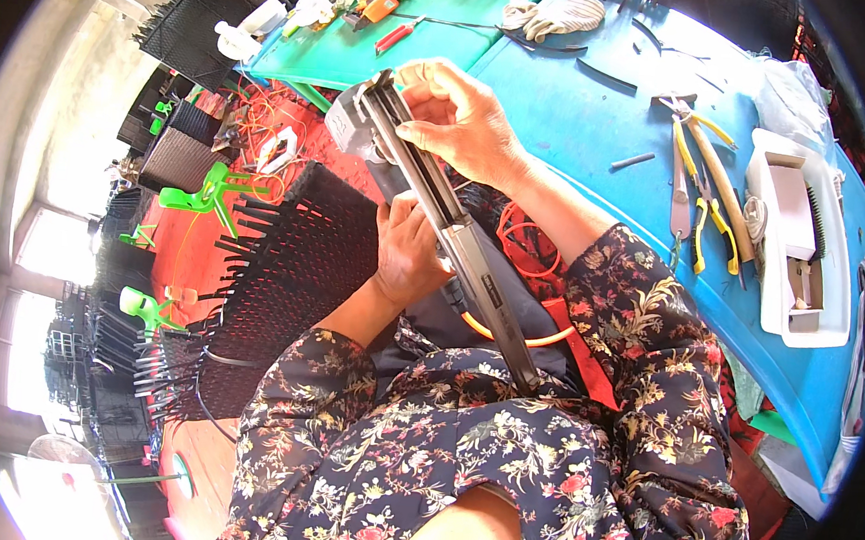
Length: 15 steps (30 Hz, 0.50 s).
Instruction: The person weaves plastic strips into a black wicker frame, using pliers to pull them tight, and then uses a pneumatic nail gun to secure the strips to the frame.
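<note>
A pneumatic staple gun with a long metal magazine lies slantwise across my lap, its grey head away from me. My left hand is wrapped round its body beneath the magazine. At the far end, my right hand curls over the open magazine channel, its thumb pressed on the rail. Anything small between those fingers is hidden. A yellow-orange air hose curves beneath the magazine. On my left stands a black woven panel with loose strand ends along its edge.
On the blue table at right are pliers, a hammer, a white tray with small boxes, and work gloves. A red screwdriver lies on the green tabletop. Green plastic chairs stand on the red floor.
</note>
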Each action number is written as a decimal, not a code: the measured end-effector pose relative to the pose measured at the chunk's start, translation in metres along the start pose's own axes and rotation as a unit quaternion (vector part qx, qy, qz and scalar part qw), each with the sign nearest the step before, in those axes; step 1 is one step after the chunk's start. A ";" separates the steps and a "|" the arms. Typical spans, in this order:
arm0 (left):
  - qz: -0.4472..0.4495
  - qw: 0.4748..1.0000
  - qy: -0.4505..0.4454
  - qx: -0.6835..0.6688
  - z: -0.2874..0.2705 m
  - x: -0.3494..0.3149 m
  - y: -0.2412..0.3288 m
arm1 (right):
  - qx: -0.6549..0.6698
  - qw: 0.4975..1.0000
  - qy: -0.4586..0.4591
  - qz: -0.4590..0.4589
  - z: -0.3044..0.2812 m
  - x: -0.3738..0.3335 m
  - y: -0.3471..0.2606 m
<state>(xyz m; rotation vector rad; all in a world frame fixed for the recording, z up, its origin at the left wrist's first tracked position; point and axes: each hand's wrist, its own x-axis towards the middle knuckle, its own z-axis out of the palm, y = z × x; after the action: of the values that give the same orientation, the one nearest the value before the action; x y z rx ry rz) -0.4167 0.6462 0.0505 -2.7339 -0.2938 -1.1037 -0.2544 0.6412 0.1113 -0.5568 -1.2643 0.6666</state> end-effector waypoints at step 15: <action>-0.041 0.998 -0.005 -0.038 0.028 -0.019 0.005 | -0.336 0.937 0.018 -0.093 -0.019 -0.006 0.035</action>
<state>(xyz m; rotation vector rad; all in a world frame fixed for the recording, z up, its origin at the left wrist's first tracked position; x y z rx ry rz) -0.4101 0.6458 0.0163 -2.8187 -0.3762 -1.1444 -0.2416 0.6608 0.0782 -0.9863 -1.4843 0.0437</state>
